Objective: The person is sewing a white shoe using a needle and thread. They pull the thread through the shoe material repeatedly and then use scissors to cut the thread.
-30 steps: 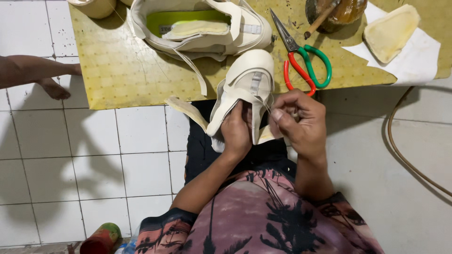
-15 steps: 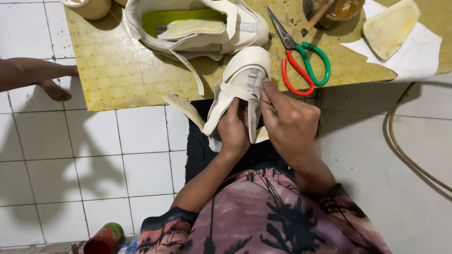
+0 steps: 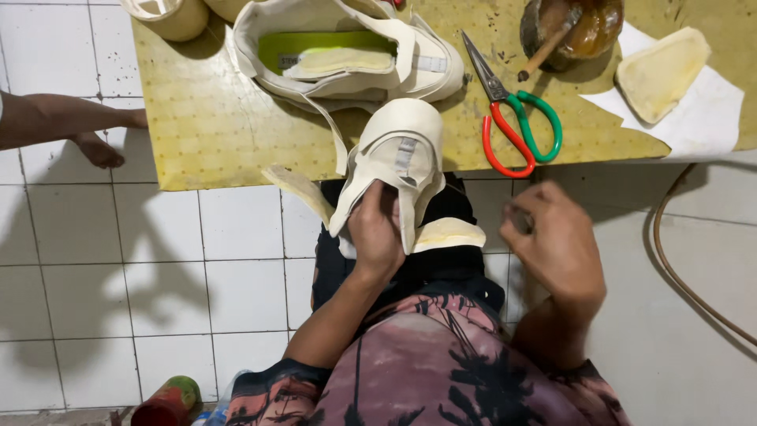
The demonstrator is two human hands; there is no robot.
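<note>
A person sits on a white tiled floor point(image 3: 118, 276), lap towards us, working on a cream shoe upper point(image 3: 398, 162). The left hand point(image 3: 377, 235) is tucked into the upper's open near end, fingers curled and gripping it from inside, holding it over the knees with its toe resting on the near edge of a low yellow board point(image 3: 205, 118). The right hand point(image 3: 556, 244) hangs free to the right, well apart from the shoe, loosely cupped and blurred, holding nothing that can be made out. It looks like a pause in fitting or gluing the upper; the next move likely calls for the free hand to fetch a tool. On the board just beyond lie red-and-green scissors point(image 3: 520, 130), a second cream upper with a green insole point(image 3: 339, 47) to the left, and farther off a brown glue pot point(image 3: 572, 28). At far left, another person's bare foot point(image 3: 95, 138) rests on the tiles.
</note>
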